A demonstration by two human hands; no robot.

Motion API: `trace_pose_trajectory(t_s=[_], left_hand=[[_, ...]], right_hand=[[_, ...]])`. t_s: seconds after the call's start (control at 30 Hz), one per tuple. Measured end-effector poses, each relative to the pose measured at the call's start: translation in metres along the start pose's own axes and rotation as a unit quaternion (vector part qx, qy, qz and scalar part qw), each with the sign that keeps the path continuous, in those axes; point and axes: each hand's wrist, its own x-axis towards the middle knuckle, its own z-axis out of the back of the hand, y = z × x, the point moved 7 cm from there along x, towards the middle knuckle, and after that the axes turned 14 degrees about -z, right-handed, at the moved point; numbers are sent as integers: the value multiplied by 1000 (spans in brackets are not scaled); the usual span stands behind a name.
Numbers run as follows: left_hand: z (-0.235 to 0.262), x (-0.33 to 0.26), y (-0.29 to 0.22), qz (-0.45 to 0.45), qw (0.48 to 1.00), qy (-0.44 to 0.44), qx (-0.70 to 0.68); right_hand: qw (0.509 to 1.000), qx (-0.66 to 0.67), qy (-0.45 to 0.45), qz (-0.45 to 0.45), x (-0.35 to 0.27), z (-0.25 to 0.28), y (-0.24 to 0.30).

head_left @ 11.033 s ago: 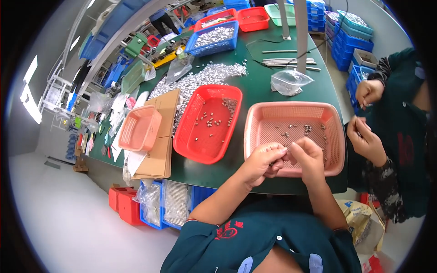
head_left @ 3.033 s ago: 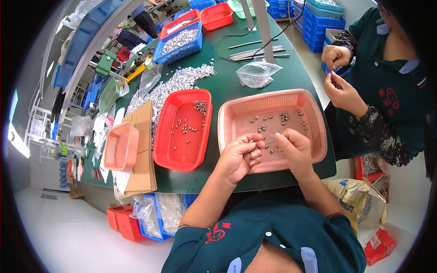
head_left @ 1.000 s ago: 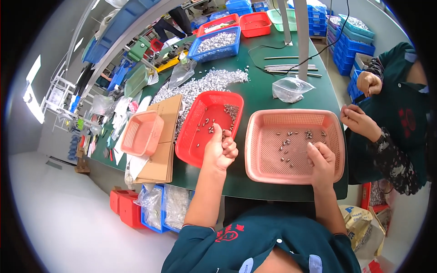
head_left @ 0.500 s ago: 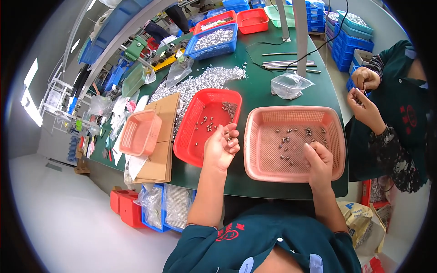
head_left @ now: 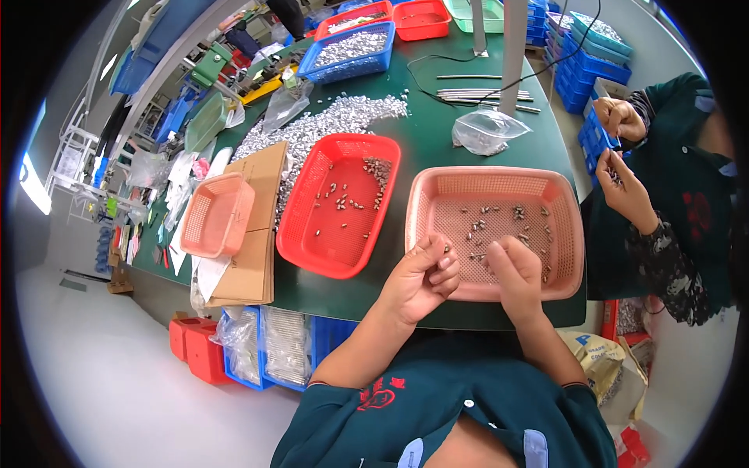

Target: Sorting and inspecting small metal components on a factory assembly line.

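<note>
My left hand (head_left: 425, 279) is curled over the near left rim of the pink basket (head_left: 572, 234), pinching a small metal part (head_left: 447, 249) between thumb and fingers. Close beside it, over the same basket, my right hand (head_left: 517, 278) is closed with its thumb on top; whatever its fingers hold is hidden. Small dark metal parts (head_left: 519, 211) lie scattered on the mesh bottom of the pink basket. To the left stands a red basket (head_left: 285, 234) with more such parts (head_left: 342, 202), some heaped along its right side.
A heap of silvery pieces (head_left: 335, 117) covers the table behind the red basket. Left of it, a small pink basket (head_left: 187, 226) rests on cardboard (head_left: 261, 257). A clear bag (head_left: 488, 131) and metal rods (head_left: 476, 95) lie behind. At right, a co-worker's hands (head_left: 624, 156) handle something small.
My left hand has moved right, from the red basket to the pink basket. My right hand has shifted left toward it. The whole view has shifted slightly.
</note>
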Motion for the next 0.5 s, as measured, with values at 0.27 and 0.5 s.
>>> trace_pose_trajectory(t_s=[0.27,0.5], left_hand=[[-4,2,11,11,1000,17,9],[1,0,8,-38,994,-29,100]], right_hand=[[987,-119,-11,110,-3,-8,25],[905,-295,-51,302,-20,-19,59]])
